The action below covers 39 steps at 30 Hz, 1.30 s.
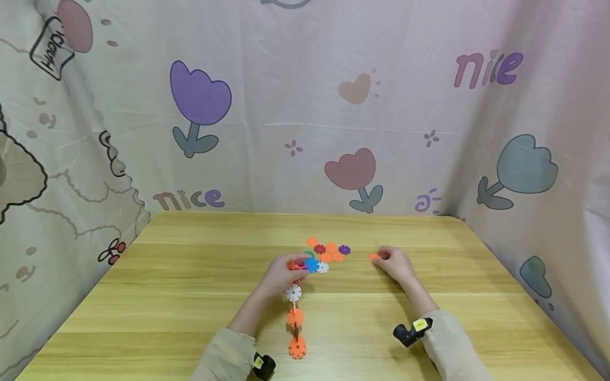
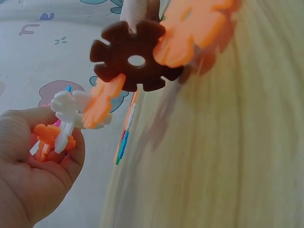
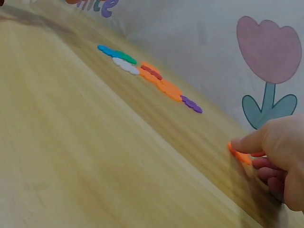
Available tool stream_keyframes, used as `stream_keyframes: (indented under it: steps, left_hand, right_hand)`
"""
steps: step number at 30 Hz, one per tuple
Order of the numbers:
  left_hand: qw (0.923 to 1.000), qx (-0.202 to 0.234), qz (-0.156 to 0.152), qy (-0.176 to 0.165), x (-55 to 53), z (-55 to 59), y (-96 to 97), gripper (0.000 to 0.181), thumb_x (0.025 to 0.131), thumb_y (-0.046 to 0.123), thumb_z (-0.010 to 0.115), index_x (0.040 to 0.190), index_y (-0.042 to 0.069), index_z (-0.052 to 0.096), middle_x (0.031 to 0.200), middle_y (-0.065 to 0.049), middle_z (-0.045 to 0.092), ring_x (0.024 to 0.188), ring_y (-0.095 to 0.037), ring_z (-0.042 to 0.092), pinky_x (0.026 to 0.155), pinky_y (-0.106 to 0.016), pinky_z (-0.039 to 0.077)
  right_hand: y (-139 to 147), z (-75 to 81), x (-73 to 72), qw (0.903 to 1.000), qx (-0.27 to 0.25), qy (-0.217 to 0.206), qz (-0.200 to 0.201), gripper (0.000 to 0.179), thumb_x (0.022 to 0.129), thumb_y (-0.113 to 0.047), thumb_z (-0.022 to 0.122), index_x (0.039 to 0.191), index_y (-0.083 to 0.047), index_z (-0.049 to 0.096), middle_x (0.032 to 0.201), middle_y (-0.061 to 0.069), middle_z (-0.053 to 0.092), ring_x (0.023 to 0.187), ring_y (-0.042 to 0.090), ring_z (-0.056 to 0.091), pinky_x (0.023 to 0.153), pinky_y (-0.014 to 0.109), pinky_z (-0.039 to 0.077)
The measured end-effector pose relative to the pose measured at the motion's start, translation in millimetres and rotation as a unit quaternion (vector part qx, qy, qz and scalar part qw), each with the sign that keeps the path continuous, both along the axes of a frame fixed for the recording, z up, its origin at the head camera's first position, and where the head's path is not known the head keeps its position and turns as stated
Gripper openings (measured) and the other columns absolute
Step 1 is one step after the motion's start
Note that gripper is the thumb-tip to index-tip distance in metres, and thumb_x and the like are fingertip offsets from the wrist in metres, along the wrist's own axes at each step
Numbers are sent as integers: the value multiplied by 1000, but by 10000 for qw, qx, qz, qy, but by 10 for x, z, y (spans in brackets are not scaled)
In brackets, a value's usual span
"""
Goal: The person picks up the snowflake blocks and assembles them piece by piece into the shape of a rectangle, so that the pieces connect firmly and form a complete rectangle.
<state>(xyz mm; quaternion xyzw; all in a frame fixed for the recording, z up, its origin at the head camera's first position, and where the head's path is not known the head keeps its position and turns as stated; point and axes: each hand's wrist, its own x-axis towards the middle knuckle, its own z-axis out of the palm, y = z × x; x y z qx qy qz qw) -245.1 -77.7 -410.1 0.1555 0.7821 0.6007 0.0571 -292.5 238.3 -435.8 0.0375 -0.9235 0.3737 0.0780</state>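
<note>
My left hand [image 1: 278, 275] grips the upper end of a chain of slotted plastic flower discs, with pink and red ones between its fingers. Down from it runs the chain: a white disc [image 1: 293, 292], an orange disc [image 1: 295, 317], a brown disc [image 2: 135, 56] and a lowest orange disc [image 1: 297, 347]. In the left wrist view, fingers curl behind another orange disc [image 2: 47, 135] at the held end. My right hand [image 1: 395, 263] pinches a loose orange disc [image 3: 239, 154] low over the table, its other fingers curled.
Loose discs lie in a cluster beyond my left hand: blue [image 3: 107, 51], green [image 3: 125, 57], white [image 1: 323, 268], dark red [image 1: 320, 248], purple [image 1: 344, 250] and several orange [image 1: 312, 242]. The wooden table [image 1: 214, 317] meets a printed curtain [image 1: 276, 106] at the back.
</note>
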Motion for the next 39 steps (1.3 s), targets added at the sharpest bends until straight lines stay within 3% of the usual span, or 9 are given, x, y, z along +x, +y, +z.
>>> stream_keyframes:
  steps: [8,14,19,30,39]
  left_hand:
    - [10000,39,-6,-39,4,10,5,35,86,2,62,121,2,60,94,-10,60,72,-32,62,48,-20,42]
    - [10000,23,-3,-40,10,22,5,35,86,2,62,122,2,59,94,-10,59,72,-32,63,50,-22,45]
    - [10000,-5,-17,-21,5,4,4,35,86,2,62,121,1,60,95,-10,60,72,-32,62,51,-23,46]
    - [10000,9,19,-41,-13,-13,6,35,86,4,64,121,2,60,93,-9,59,71,-29,62,48,-19,41]
    - [9999,53,54,-77,-12,5,10,35,86,6,64,121,2,60,94,-10,59,70,-27,63,49,-19,42]
  right_hand:
    - [-37,9,-33,9981,561,-225,-126,34,84,-16,67,106,9,61,96,19,61,88,31,56,78,44,45]
    - [-35,29,-31,9980,477,-409,-97,33,81,-13,69,105,7,57,95,18,59,86,30,54,77,44,43]
    - [-33,18,-7,9990,300,-323,-80,27,81,-9,69,101,3,54,88,15,59,80,27,54,71,39,43]
    - [-226,49,105,9952,-709,-427,522,21,83,3,64,102,6,57,77,7,60,59,15,55,52,26,48]
    - [-464,142,192,9781,-1702,-607,1029,22,84,6,61,105,11,57,75,11,62,63,21,60,57,30,54]
